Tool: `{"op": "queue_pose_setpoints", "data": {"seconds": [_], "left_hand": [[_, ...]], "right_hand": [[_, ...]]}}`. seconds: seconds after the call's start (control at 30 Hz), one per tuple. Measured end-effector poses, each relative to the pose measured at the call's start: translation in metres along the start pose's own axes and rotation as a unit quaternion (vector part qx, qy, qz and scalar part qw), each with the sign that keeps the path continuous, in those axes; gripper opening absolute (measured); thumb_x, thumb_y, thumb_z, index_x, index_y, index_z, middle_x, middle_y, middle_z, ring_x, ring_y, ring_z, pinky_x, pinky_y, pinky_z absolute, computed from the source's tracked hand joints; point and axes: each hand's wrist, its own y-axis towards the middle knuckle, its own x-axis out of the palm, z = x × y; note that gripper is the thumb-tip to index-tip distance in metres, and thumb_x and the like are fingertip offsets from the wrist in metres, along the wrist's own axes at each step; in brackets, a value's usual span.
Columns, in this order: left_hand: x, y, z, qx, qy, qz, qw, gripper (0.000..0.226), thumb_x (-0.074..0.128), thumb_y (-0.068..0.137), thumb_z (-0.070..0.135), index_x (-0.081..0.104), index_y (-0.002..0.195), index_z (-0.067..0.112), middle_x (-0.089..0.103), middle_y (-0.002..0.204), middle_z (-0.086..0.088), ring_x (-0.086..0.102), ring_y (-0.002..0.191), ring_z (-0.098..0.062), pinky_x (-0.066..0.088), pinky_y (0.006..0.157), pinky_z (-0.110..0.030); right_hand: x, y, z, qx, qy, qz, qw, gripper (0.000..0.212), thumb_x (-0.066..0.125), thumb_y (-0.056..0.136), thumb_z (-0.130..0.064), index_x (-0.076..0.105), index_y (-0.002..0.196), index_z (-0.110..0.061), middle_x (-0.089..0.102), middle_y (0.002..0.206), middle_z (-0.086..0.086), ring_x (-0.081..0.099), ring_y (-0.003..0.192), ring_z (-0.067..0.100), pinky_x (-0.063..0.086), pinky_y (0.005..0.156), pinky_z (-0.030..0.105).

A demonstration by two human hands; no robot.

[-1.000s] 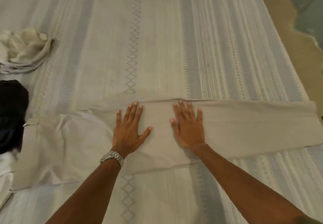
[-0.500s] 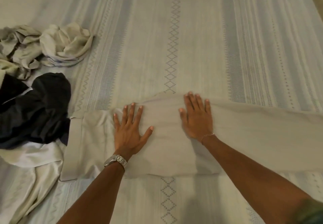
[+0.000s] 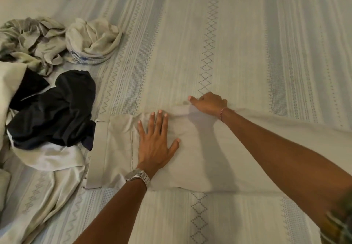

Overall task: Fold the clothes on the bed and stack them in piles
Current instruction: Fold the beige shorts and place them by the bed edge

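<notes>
The beige trousers (image 3: pixel 209 154) are spread flat on the bed (image 3: pixel 247 43). The left hand (image 3: pixel 155 142) is kept pressed flat, its grip released, while the right hand (image 3: pixel 209 103), flat a moment ago, is now clenched on the far edge. A fold appears to be starting.

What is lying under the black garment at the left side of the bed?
A white cloth shows beneath the black garment, spreading toward the camera. How far it runs underneath is covered.
</notes>
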Motion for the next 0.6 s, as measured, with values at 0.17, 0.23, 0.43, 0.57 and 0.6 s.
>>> {"op": "queue_pose_setpoints", "data": {"seconds": [0.17,0.23,0.43,0.57,0.6], "left_hand": [[0.003,-0.017,0.014,-0.01,-0.017,-0.001,1.0,0.091,0.034,0.094,0.071,0.015,0.162,0.012,0.003,0.17,-0.01,-0.003,0.157,-0.031,0.005,0.12,-0.067],[0.004,-0.023,0.014,-0.019,-0.019,-0.007,1.0,0.092,0.033,0.094,0.072,0.016,0.162,0.012,0.003,0.17,-0.01,-0.003,0.157,-0.031,0.006,0.12,-0.067],[0.001,-0.031,0.013,-0.046,-0.016,-0.023,0.999,0.093,0.034,0.093,0.072,0.016,0.162,0.012,0.002,0.17,-0.014,-0.003,0.156,-0.033,0.008,0.121,-0.064],[0.0,-0.037,0.014,-0.062,-0.021,-0.026,0.998,0.094,0.035,0.092,0.073,0.018,0.161,0.011,0.004,0.169,-0.016,0.001,0.156,-0.035,0.009,0.122,-0.063],[-0.001,-0.038,0.015,-0.068,-0.024,-0.026,0.997,0.095,0.035,0.092,0.073,0.018,0.161,0.011,0.005,0.169,-0.016,0.002,0.156,-0.035,0.01,0.122,-0.062]], "right_hand": [[-0.007,0.0,-0.01,-0.02,-0.065,0.052,0.996,0.053,0.061,0.085,-0.07,0.061,0.08,-0.017,0.068,0.089,0.003,0.064,0.098,0.029,0.038,0.091,0.042],[-0.01,-0.003,-0.014,-0.027,-0.075,0.048,0.996,0.052,0.064,0.085,-0.068,0.058,0.083,-0.017,0.067,0.093,0.004,0.063,0.101,0.03,0.039,0.093,0.042],[-0.017,-0.015,-0.021,-0.02,-0.148,0.04,0.988,0.066,0.047,0.087,-0.081,0.055,0.092,-0.015,0.061,0.097,0.005,0.06,0.109,0.032,0.036,0.102,0.046],[-0.017,-0.018,-0.024,0.004,-0.116,-0.045,0.992,0.071,0.047,0.085,-0.084,0.056,0.085,-0.014,0.059,0.087,0.0,0.055,0.095,0.027,0.033,0.104,0.049],[-0.016,-0.016,-0.024,0.006,-0.114,-0.041,0.993,0.067,0.053,0.085,-0.08,0.054,0.089,-0.014,0.059,0.09,0.0,0.054,0.095,0.026,0.034,0.104,0.048]]}}
